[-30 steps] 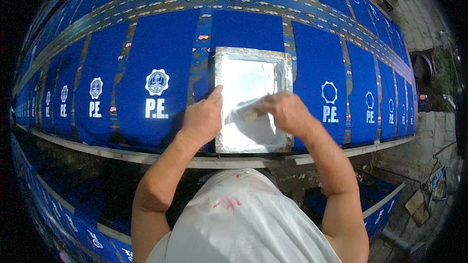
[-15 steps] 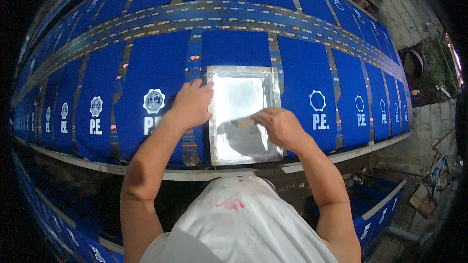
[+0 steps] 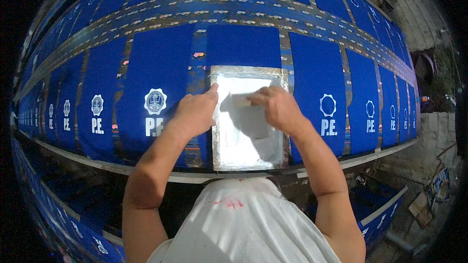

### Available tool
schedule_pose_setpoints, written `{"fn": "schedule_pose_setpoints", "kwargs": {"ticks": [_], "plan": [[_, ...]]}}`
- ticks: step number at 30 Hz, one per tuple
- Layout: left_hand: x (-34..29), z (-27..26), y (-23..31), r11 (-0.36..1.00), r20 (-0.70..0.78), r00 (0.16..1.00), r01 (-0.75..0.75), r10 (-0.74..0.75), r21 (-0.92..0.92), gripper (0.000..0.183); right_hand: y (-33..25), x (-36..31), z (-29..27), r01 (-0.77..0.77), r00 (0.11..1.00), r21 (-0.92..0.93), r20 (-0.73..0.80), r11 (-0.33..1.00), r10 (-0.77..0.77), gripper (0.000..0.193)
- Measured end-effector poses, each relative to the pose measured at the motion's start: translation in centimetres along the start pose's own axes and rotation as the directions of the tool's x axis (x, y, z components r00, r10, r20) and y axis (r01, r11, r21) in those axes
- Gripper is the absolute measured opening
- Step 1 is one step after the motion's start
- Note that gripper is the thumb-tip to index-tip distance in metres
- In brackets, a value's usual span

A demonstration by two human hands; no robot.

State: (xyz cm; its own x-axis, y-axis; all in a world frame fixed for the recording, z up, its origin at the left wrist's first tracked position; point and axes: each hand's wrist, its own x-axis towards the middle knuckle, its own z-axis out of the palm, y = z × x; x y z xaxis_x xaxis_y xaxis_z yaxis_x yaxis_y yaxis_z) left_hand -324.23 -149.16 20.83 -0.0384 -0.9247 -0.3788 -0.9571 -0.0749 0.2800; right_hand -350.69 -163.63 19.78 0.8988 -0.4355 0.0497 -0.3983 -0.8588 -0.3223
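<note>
A screen printing frame (image 3: pixel 218 158) lies flat over a blue fabric panel (image 3: pixel 246 44), white ink smeared across its mesh. At the frame's left edge, my left hand (image 3: pixel 195 113) grips the rim with fingertips pointing away from me. My right hand (image 3: pixel 280 109) is closed around a squeegee (image 3: pixel 242 101) in the upper half of the mesh. The squeegee is partly hidden by the fingers and slightly blurred. To the left, a blue panel (image 3: pixel 158 58) bears a full white crest with lettering; the panel on the right (image 3: pixel 317 63) has only a ring outline and lettering.
Rows of blue panels run along the long curved table, with a patterned strip (image 3: pixel 229 7) between the rows. The table's pale front edge (image 3: pixel 114 165) passes just before my body. Lower blue-covered racks (image 3: pixel 63 204) stand behind me; a concrete wall (image 3: pixel 414 14) is at right.
My right hand has pushed the squeegee away from me, up the mesh. My left hand has slid slightly nearer along the frame's left rim. The whole view has shifted a little.
</note>
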Motion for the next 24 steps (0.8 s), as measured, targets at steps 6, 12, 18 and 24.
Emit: {"fn": "schedule_pose_setpoints", "kwargs": {"ticks": [6, 12, 18, 24], "plan": [[0.5, 0.1, -0.4, 1.000, 0.013, 1.000, 0.003, -0.003, 0.012, 0.086, -7.3, -8.9, 0.8, 0.056, 0.998, 0.058, 0.024, 0.997, -0.057, 0.048], [0.7, 0.6, -0.6, 1.000, -0.034, 0.999, -0.021, 0.022, 0.022, 0.096, -7.8, -10.5, -1.2, -0.017, 0.960, 0.137, 0.280, 0.990, -0.022, 0.050], [0.6, -0.1, 0.3, 0.999, -0.036, 0.999, 0.005, -0.003, 0.046, 0.092, 0.0, -0.5, -1.7, -0.037, 0.995, 0.033, 0.098, 0.999, 0.034, 0.053], [1.1, 0.0, 1.0, 0.995, -0.029, 0.999, 0.031, -0.028, 0.100, 0.081, 0.2, 0.2, 0.4, -0.047, 0.997, -0.003, -0.068, 0.999, 0.047, 0.055]]}}
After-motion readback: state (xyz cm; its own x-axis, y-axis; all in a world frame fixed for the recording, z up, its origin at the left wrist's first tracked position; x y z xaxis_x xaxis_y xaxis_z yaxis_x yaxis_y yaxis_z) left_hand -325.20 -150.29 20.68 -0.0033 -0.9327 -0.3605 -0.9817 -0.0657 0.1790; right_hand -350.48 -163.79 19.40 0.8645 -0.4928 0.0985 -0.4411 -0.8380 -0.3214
